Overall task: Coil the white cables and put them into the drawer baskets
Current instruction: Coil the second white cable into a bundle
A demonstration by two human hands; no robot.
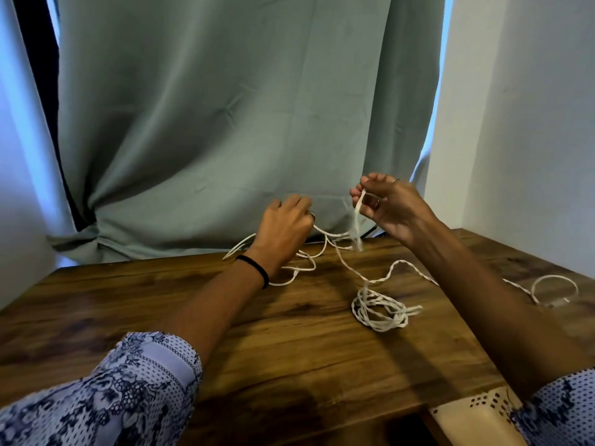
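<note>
Behind, a green curtain (225, 123) hanging to the far edge of a dark wooden table (289, 365), white wall (531, 123) to the right. Right hand (391, 206) raised above the far table edge, fingers curled, pinching a white cable (358, 220) near its end; strand blurred, dropping from the fingertips toward the table. Left hand (285, 228) lower and just beside, back toward the camera, fingers curled down over another stretch of cable; grip itself hidden behind the knuckles. Black band (256, 268) around the left wrist, rings on both hands. Under and between the hands, loose loops of cable (299, 268) spread on the table near the curtain. Nearer, a twisted strand running to a small rough coil (380, 312) lying flat on the table, right of centre. Farther right, past the right forearm, one more loop (553, 288) near the table's edge. Patterned blue-and-white sleeves (128, 397) at the bottom corners. At the lower right, below the table edge, a cream perforated basket (476, 410), only partly seen.
</note>
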